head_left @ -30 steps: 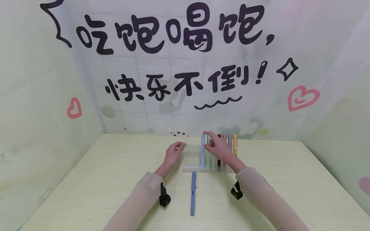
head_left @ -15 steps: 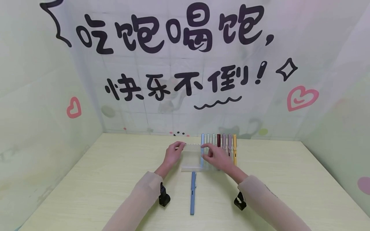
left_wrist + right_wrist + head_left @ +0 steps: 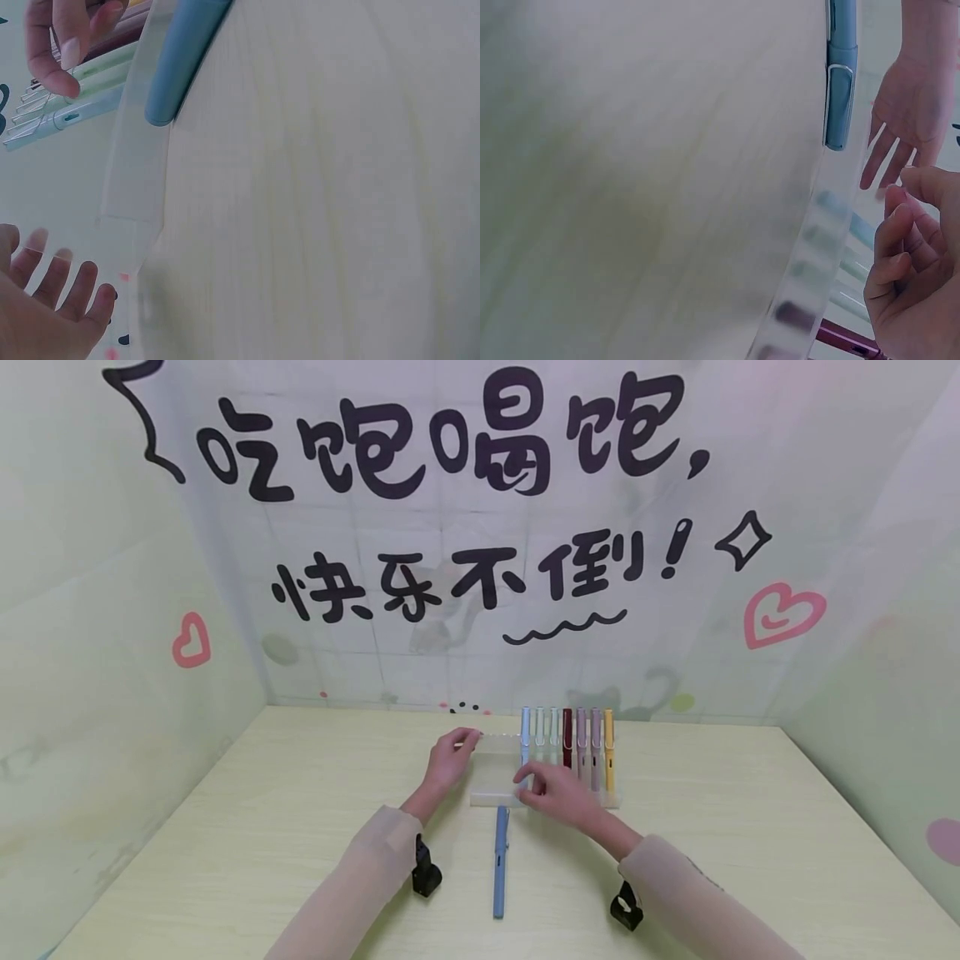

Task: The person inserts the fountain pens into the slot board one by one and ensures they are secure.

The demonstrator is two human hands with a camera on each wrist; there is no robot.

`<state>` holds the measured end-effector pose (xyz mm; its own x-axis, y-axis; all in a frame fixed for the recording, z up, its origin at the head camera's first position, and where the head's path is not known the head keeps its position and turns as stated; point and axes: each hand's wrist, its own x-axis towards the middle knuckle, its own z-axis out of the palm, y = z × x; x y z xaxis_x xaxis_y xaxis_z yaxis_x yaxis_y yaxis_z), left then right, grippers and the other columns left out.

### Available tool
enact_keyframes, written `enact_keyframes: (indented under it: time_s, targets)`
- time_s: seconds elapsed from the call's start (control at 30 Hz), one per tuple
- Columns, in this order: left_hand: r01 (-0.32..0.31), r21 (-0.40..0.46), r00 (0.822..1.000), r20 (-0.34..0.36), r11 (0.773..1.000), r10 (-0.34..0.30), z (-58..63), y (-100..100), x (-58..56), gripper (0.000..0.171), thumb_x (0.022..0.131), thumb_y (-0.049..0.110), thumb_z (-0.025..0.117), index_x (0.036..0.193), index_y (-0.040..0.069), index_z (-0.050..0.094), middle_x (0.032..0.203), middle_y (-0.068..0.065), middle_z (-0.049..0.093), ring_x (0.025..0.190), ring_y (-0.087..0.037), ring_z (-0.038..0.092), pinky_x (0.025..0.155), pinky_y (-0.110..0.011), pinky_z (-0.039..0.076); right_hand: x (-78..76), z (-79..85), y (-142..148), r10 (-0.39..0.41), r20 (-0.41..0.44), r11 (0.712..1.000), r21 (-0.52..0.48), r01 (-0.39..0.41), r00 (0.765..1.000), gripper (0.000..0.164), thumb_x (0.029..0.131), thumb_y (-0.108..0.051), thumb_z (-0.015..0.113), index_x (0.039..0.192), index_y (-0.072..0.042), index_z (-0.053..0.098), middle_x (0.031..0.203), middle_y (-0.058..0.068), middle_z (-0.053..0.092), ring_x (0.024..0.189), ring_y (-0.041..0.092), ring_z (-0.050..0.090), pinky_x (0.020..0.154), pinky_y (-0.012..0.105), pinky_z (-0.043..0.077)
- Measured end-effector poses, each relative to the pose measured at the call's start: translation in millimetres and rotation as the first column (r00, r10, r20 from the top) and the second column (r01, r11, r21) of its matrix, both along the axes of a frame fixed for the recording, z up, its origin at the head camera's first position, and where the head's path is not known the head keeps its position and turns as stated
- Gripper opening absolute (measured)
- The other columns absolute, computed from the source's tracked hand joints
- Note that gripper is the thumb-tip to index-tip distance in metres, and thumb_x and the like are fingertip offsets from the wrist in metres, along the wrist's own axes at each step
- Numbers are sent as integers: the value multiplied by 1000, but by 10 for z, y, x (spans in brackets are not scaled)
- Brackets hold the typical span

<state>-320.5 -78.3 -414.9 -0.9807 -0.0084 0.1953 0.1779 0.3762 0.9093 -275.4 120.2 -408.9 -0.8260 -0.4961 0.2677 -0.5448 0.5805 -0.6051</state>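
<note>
My left hand [image 3: 452, 758] is at the left edge of a clear plastic pen stand [image 3: 497, 775] and pinches that edge between thumb and fingers. Capped pens stand side by side in it: light blue [image 3: 526, 725], two pale green, dark red [image 3: 567, 727], two mauve, and yellow [image 3: 610, 739] at the right end. In front of the light blue pen's lower part is my right hand [image 3: 564, 795], fingers loosely bent, holding nothing. A darker blue capped pen [image 3: 500, 864] lies on the table before the stand, its clip end towards it.
The pale wooden table [image 3: 300, 827] runs back to a printed cloth wall [image 3: 390, 668] behind the stand. Cloth walls also rise at the left and right. A black wrist camera [image 3: 427, 870] hangs under the left sleeve, another [image 3: 626, 907] under the right.
My right hand has come down from the top of the light blue pen to its lower part, fingers off it. The left hand and the darker blue pen stay in place.
</note>
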Motion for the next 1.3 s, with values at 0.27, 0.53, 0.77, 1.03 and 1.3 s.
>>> enact_keyframes:
  time_s: [0.27, 0.53, 0.77, 1.03, 1.3]
  targets:
    - [-11, -2, 1000, 1, 1000, 11, -14, 1, -15, 30, 96, 24, 48, 106, 0, 63, 102, -16, 62, 96, -27, 57, 79, -37, 48, 64, -42, -63, 50, 130, 998, 29, -55, 990, 17, 85, -15, 64, 99, -6, 61, 62, -6, 55, 51, 9, 50, 47, 24, 43]
    - [-5, -4, 1000, -2, 1000, 5, -16, 1, -13, 30, 96, 24, 48, 105, 0, 63, 102, -17, 62, 97, -27, 56, 80, -38, 47, 97, -84, -109, 83, 237, 995, 38, -95, 968, 24, 84, -21, 66, 101, -6, 60, 65, -4, 58, 52, 12, 55, 49, 26, 46]
    - [-9, -2, 1000, -17, 1000, 9, -5, 2, -8, 29, 96, 24, 48, 105, 0, 63, 102, -15, 62, 95, -27, 57, 80, -38, 47, 111, -116, -146, 93, 246, 991, 70, -114, 965, 32, 84, -24, 66, 109, -6, 58, 68, -6, 58, 52, 10, 54, 50, 25, 46]
    - [-13, 11, 1000, -26, 1000, 13, -1, 6, -5, 27, 95, 20, 49, 103, 0, 64, 100, -16, 63, 94, -27, 58, 81, -39, 47, 128, -129, -189, 110, 241, 984, 110, -140, 964, 39, 84, -26, 66, 115, -4, 56, 65, -7, 55, 53, 7, 50, 50, 23, 43]
    - [-16, 13, 1000, -15, 1000, 16, 2, 7, -6, 28, 95, 22, 49, 105, 0, 63, 101, -16, 63, 94, -27, 58, 81, -39, 47, 172, -105, -206, 95, 271, 980, 142, -137, 958, 46, 81, -27, 70, 115, -2, 54, 61, -5, 51, 50, 7, 45, 48, 22, 38]
